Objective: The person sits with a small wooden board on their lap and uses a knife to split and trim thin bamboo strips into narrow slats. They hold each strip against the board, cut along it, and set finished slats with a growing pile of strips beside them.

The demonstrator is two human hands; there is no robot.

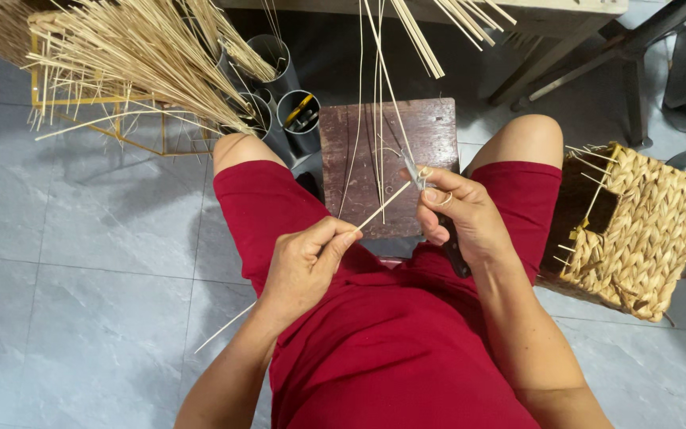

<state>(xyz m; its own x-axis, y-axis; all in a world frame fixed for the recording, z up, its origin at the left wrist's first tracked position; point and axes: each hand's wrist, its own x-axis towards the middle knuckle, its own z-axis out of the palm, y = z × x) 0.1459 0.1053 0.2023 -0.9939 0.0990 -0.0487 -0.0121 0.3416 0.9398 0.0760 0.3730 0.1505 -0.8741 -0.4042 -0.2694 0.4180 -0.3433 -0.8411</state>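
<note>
Reed strip (383, 208) pinched in my left hand (305, 266), slanted over lap so tip meets blade | right hand (460, 213) closed around knife (416, 175), edge up for shaving | wooden stool (387, 163) beneath, woven basket (637, 226) beside right knee

Two hands (303, 266) (458, 210), one knife (438, 214), one woven basket (637, 230), one wooden stool (387, 163), three grey tubes (299, 119).

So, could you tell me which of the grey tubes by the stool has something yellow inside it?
The grey tube nearest the wooden stool, rightmost of the cluster: a yellow-handled tool leans in its mouth. The other tubes hold pale reed strips or show nothing yellow.
</note>
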